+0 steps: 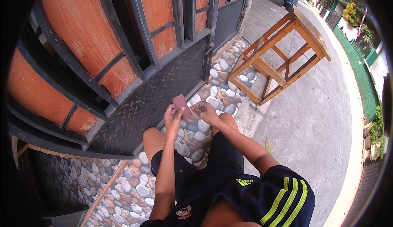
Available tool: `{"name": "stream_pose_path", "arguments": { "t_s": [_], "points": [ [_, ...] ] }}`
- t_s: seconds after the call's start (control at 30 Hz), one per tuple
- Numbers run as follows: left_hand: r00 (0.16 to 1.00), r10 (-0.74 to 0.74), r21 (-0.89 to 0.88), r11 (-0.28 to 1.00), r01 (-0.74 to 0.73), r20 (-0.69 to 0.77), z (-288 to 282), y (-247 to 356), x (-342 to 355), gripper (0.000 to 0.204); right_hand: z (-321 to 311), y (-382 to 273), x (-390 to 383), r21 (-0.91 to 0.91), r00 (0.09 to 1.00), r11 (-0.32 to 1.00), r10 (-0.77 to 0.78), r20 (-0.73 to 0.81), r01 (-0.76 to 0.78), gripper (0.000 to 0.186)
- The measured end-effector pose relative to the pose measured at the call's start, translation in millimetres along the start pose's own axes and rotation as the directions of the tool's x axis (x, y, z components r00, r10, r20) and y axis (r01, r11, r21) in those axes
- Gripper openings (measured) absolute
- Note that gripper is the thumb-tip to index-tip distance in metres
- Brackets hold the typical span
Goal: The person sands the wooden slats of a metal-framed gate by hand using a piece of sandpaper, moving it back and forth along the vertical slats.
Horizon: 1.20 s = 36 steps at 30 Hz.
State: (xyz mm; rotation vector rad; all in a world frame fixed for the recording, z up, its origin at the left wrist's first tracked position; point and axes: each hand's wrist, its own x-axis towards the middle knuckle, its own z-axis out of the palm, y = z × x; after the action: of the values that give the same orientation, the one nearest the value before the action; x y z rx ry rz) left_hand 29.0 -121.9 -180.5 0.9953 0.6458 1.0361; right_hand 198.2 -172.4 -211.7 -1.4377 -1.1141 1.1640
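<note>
There, the left hand (172, 115) was raised in front of the person's knees, its fingers curled and pinched onto the lower edge of a small reddish-brown sheet (181, 105), which looked like a piece of sandpaper. The sheet stood up from the fingertips, tilted slightly to the right, between the two hands. The right hand (206, 111) was held just beside it, fingers bent inward around a small dark thing; what it gripped was too small to make out, and whether it also touched the sheet I could not tell.

Both forearms came up from the lower edge, over bare knees and dark shorts (221, 161) with yellow-green stripes. The person was crouched or seated low above a strip of ground paved with rounded pebbles (213, 92) in grey, white and tan.

To the left stood a metal gate (123, 63), with dark bars, orange-red panels and a dark checker-plate lower section, close to the knees. Farther off to the right, a wooden frame stool or stand (282, 51) stood partly on the pebbles and partly on the grey concrete pavement (311, 116). A green fence (360, 67) ran along the far side.
</note>
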Motion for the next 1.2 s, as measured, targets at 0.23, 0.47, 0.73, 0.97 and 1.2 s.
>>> {"name": "stream_pose_path", "arguments": {
  "t_s": [0.23, 0.47, 0.73, 0.97, 1.2],
  "points": [
    [0.871, -0.282, 0.868, 0.421, -0.264, 0.402, 0, 51, -21, 0.044, -5, -52, -11, -0.075, 0.769, 0.993, 0.122, 0.628, -0.096, 0.048],
    [0.867, -0.153, 0.855, 0.314, -0.412, 0.474, 2, 65, -19, 0.050, 2, -33, -32, 0.299, 0.657, 0.777, 0.187, 0.730, -0.554, 0.056],
    [0.750, 0.304, 0.758, 0.120, -0.641, 0.587, 27, 154, -14, 0.047, -8, -68, -16, 0.389, 0.795, 0.829, 0.107, 0.597, -0.403, 0.061],
    [0.087, 0.852, 0.835, -0.477, -0.274, 0.516, 30, 271, 30, 0.043, -93, -228, 29, -0.458, 0.716, 0.680, -0.687, -0.125, 0.573, 0.038],
    [-0.265, 0.847, 0.857, -0.502, -0.117, 0.460, 12, 297, 51, 0.073, -100, -293, 108, -0.876, 0.217, -0.478, -0.850, 0.480, 0.063, 0.036]
  ]
}}
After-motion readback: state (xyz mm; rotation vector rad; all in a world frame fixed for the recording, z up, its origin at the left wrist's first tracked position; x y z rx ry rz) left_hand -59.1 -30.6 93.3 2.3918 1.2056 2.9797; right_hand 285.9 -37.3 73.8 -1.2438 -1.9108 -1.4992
